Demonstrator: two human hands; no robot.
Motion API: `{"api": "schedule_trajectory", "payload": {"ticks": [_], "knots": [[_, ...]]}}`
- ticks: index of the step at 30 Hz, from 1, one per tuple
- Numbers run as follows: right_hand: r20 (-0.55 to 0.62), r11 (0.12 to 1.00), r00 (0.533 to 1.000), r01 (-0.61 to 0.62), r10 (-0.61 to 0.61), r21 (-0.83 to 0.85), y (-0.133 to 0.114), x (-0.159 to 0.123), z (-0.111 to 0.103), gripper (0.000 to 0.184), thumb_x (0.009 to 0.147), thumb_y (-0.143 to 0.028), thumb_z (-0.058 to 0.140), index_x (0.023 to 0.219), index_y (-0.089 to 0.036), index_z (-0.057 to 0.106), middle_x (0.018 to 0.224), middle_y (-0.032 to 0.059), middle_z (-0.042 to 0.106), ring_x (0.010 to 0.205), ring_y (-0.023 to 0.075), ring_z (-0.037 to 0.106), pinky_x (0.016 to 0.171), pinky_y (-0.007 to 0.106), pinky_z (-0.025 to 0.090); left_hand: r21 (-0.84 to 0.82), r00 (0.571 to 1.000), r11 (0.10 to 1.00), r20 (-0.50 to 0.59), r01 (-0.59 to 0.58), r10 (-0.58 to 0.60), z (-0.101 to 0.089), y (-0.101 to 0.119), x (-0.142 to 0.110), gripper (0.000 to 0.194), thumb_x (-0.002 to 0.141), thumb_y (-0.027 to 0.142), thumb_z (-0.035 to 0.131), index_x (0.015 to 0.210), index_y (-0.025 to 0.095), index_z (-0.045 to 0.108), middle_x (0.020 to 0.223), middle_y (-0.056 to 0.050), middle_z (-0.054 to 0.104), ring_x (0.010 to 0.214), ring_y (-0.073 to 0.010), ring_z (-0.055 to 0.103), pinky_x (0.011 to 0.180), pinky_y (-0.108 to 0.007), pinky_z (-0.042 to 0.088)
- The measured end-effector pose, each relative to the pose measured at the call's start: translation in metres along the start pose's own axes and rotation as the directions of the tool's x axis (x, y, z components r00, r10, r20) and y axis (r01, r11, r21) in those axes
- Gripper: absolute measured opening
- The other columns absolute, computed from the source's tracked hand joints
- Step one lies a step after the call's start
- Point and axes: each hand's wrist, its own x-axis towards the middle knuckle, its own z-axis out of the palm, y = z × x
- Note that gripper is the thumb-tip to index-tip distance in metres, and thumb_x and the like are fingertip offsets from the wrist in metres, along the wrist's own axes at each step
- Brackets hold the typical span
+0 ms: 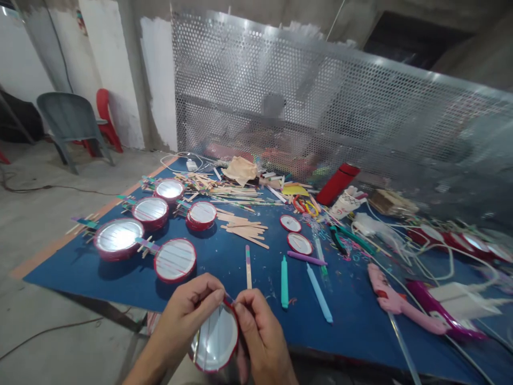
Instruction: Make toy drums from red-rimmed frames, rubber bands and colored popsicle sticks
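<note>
My left hand (196, 305) and right hand (258, 334) meet at the front edge of the table over a round silver jar lid (216, 339) with a red rim and thin strands across its face. My right hand grips the lid's right rim, with fingers behind it. At the top rim my left thumb and forefinger are pinched together, and a faint thin strand (229, 297) shows between the two hands' fingertips. Just beyond lies a wooden craft stick (248, 264) with purple and green marks on its end.
Several toy banjos (175, 260) of lids and sticks stand left. Loose craft sticks (244, 230), two small lids (300, 243), a teal marker (284, 283), a blue marker (319, 294) and a purple marker (306, 258) lie ahead. A pink glue gun (401, 305) and cords are right; a perforated metal panel (320, 96) stands behind.
</note>
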Motion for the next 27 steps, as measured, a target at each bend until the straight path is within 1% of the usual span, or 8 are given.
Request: {"api": "schedule_trajectory", "payload": {"ticks": [2, 7, 9, 12, 15, 18, 23, 27], "knots": [[0.027, 0.998, 0.999, -0.037, 0.036, 0.053, 0.000, -0.001, 0.004, 0.037, 0.094, -0.056, 0.044, 0.082, -0.022, 0.055, 0.052, -0.0089, 0.039, 0.044, 0.0076, 0.033, 0.044, 0.021, 0.026, 0.000, 1.000, 1.000, 0.015, -0.015, 0.015, -0.004, -0.002, -0.001, 0.024, 0.086, 0.036, 0.057, 0.074, 0.018, 0.064, 0.070, 0.001, 0.058, 0.068, -0.0148, 0.053, 0.063, -0.021, 0.042], [-0.019, 0.993, 1.000, 0.011, -0.009, 0.116, 0.001, 0.002, 0.010, 0.038, 0.091, -0.057, 0.050, 0.081, -0.020, 0.056, 0.065, -0.0046, 0.049, 0.059, 0.0083, 0.044, 0.054, 0.018, 0.034, -0.009, 0.999, 1.000, 0.042, 0.008, -0.008, -0.010, -0.008, 0.000, 0.026, 0.088, 0.040, 0.058, 0.074, 0.019, 0.063, 0.067, 0.002, 0.055, 0.062, -0.0132, 0.050, 0.057, -0.019, 0.041], [0.018, 0.987, 1.000, -0.020, 0.018, 0.162, -0.001, 0.003, 0.008, 0.039, 0.092, -0.058, 0.048, 0.084, -0.020, 0.054, 0.060, -0.0067, 0.046, 0.050, 0.0065, 0.042, 0.046, 0.017, 0.031, -0.008, 0.999, 1.000, 0.027, 0.028, -0.028, -0.009, -0.009, 0.001, 0.028, 0.087, 0.043, 0.059, 0.073, 0.019, 0.062, 0.065, 0.003, 0.054, 0.060, -0.0125, 0.049, 0.054, -0.018, 0.040], [0.146, 0.951, 0.987, -0.112, 0.072, 0.289, -0.003, 0.004, 0.005, 0.040, 0.091, -0.062, 0.045, 0.087, -0.022, 0.048, 0.049, -0.0119, 0.039, 0.033, 0.0043, 0.032, 0.032, 0.016, 0.018, -0.041, 0.997, 0.998, -0.062, 0.052, -0.055, -0.003, -0.008, 0.000, 0.030, 0.085, 0.047, 0.061, 0.074, 0.019, 0.062, 0.064, 0.004, 0.054, 0.058, -0.0124, 0.049, 0.052, -0.018, 0.040], [0.204, 0.920, 0.977, -0.130, 0.056, 0.369, 0.001, 0.003, 0.004, 0.041, 0.091, -0.063, 0.045, 0.089, -0.022, 0.045, 0.041, -0.0142, 0.039, 0.027, 0.0048, 0.031, 0.028, 0.014, 0.018, -0.092, 0.976, 0.993, -0.201, 0.072, -0.089, 0.004, -0.007, -0.001, 0.031, 0.081, 0.050, 0.064, 0.077, 0.019, 0.063, 0.062, 0.004, 0.055, 0.057, -0.0127, 0.049, 0.050, -0.017, 0.039], [0.151, 0.933, 0.988, -0.091, 0.039, 0.349, 0.007, 0.001, 0.004, 0.041, 0.092, -0.063, 0.042, 0.089, -0.022, 0.046, 0.037, -0.0146, 0.036, 0.026, 0.0054, 0.029, 0.028, 0.015, 0.016, -0.096, 0.962, 0.993, -0.256, 0.072, -0.095, 0.009, -0.008, 0.000, 0.032, 0.079, 0.051, 0.067, 0.078, 0.019, 0.064, 0.061, 0.004, 0.056, 0.056, -0.0125, 0.048, 0.049, -0.017, 0.039], [-0.061, 0.988, 0.998, -0.013, 0.023, 0.152, 0.012, -0.008, 0.002, 0.041, 0.091, -0.062, 0.044, 0.084, -0.023, 0.053, 0.039, -0.0123, 0.032, 0.028, 0.0071, 0.031, 0.031, 0.019, 0.018, 0.017, 0.971, 0.999, -0.240, 0.031, -0.026, 0.012, -0.007, 0.004, 0.028, 0.078, 0.047, 0.065, 0.074, 0.019, 0.064, 0.062, 0.003, 0.058, 0.057, -0.0138, 0.052, 0.051, -0.019, 0.041], [-0.077, 0.995, 0.996, -0.045, 0.052, 0.094, 0.016, -0.018, 0.000, 0.044, 0.090, -0.063, 0.046, 0.082, -0.022, 0.058, 0.038, -0.0093, 0.039, 0.030, 0.0084, 0.038, 0.036, 0.020, 0.024, 0.080, 0.962, 0.997, -0.274, 0.013, 0.010, 0.018, -0.006, 0.002, 0.025, 0.083, 0.043, 0.059, 0.075, 0.019, 0.062, 0.063, 0.003, 0.056, 0.059, -0.0149, 0.052, 0.053, -0.022, 0.041]]}}
